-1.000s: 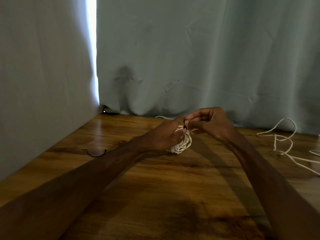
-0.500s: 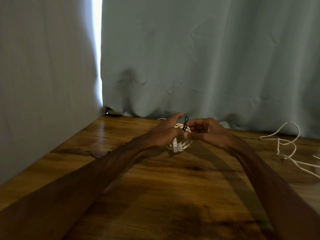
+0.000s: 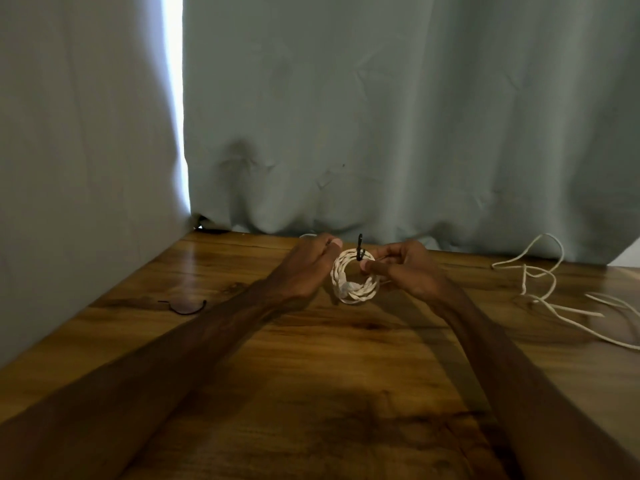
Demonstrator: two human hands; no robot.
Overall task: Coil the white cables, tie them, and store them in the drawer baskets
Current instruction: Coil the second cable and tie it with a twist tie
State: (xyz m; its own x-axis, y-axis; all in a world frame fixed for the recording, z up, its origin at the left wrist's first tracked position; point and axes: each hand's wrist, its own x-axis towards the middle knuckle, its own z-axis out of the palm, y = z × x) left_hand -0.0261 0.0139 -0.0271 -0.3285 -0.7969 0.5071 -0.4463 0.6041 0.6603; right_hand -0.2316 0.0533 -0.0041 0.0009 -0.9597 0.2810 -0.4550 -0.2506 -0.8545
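Nearby, loose white cable (image 3: 540,285) sprawls right on the wooden table (image 3: 329,393), spare black tie (image 3: 183,306) left | coiled cable (image 3: 353,280) upright between both hands, black tie (image 3: 359,247) on top | right hand (image 3: 403,271) pinches coil's rim; left hand (image 3: 308,268) cups its side, fingers loosely curled.

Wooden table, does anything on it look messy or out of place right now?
Yes. A loose white cable sprawls uncoiled across the wooden table at far right, while a stray black twist tie lies alone near the left curtain. The coiled white cable held between both hands looks neat.
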